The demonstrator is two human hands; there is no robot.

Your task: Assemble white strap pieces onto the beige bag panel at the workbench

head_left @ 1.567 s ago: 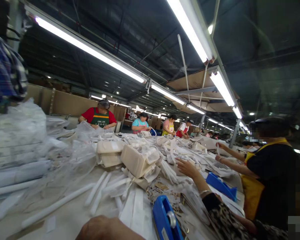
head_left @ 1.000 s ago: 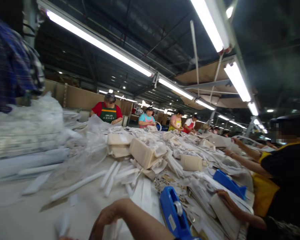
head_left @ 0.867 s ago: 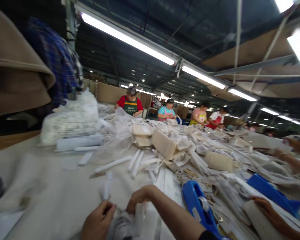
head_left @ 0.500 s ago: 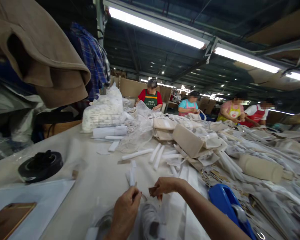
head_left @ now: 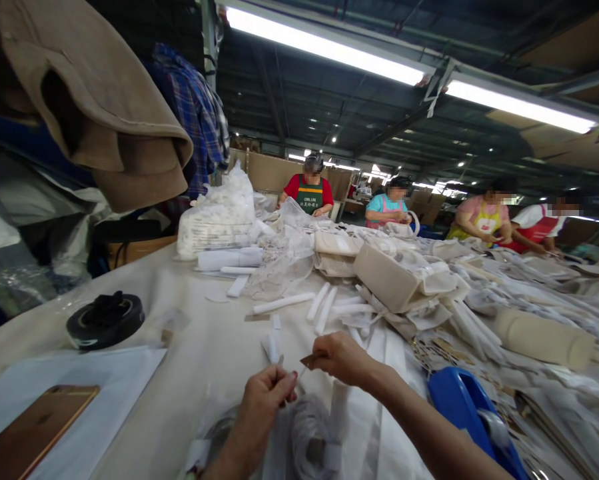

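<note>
Brown and small, that flat piece point(head_left: 306, 361) is up above the near middle of the table point(head_left: 194, 333), pinched in the closed fingertips of the right hand point(head_left: 342, 360)! Just left, the left hand point(head_left: 264, 407) has thumb and finger pressed together, whatever's between them too small to tell. Close below, a pale coil point(head_left: 310, 433); beyond, white strips point(head_left: 274, 340). Near right, a blue tape dispenser point(head_left: 472, 413); near left, a phone point(head_left: 44, 427) on white paper point(head_left: 124, 393). Farther right, beige bags point(head_left: 386, 280) pile up, and across the far side stands a person point(head_left: 309, 193) in a green apron.
</note>
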